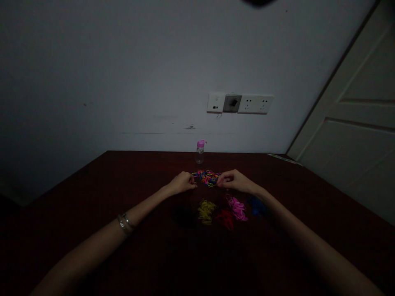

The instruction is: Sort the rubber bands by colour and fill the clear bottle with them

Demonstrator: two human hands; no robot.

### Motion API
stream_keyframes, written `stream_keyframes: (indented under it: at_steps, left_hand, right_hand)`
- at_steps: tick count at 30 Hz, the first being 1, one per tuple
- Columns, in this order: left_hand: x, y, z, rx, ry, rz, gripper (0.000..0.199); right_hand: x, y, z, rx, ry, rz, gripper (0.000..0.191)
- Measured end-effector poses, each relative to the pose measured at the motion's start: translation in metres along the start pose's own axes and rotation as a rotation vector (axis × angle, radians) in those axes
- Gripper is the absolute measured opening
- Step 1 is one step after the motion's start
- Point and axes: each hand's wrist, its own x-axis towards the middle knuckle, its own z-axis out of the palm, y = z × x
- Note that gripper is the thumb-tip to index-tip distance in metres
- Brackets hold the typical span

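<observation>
The room's dimness blurs your dark pile (184,215) into the table (138,255). Your right forearm (286,216) partly covers the blue pile (257,206); the top edge cuts off a black shape (258,2).

A tangled, multicoloured heap of bands (209,177) lies on the dark-red table (92,185).

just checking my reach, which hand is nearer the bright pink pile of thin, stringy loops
Right. The right hand is just beyond the pink pile; the left hand is farther off, beyond the pile and well to its left.
</observation>
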Motion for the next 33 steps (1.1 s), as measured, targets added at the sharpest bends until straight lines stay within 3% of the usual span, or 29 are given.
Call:
stream_keyframes:
  at_steps: [6,14,18,24,28,30,33]
  left_hand:
    - [0.003,0.006,0.003,0.022,0.032,-0.004,0.010]
    - [-0.006,0.035,-0.007,-0.306,-0.223,0.105,0.014]
    - [-0.007,0.051,-0.002,-0.403,-0.299,0.163,0.017]
    - [0.013,0.043,-0.001,-0.321,-0.105,0.104,0.018]
    - [0.022,0.041,0.003,-0.179,-0.081,0.120,0.013]
    - [0.025,0.043,0.007,-0.141,-0.083,0.132,0.013]
    - [0.027,0.045,0.012,-0.071,-0.076,0.157,0.014]
  right_hand:
    - [0.002,0.009,-0.005,-0.121,0.120,0.002,0.015]
    - [0.004,0.014,0.002,-0.488,0.123,-0.152,0.020]
    - [0.003,0.020,-0.001,-0.552,0.039,-0.159,0.020]
    - [0.005,0.028,0.002,-0.579,0.018,-0.151,0.024]
    - [0.000,0.021,-0.009,-0.500,-0.007,-0.108,0.024]
    - [-0.005,0.014,-0.019,-0.402,-0.070,-0.050,0.024]
    - [-0.014,0.002,-0.033,-0.281,-0.261,0.058,0.023]
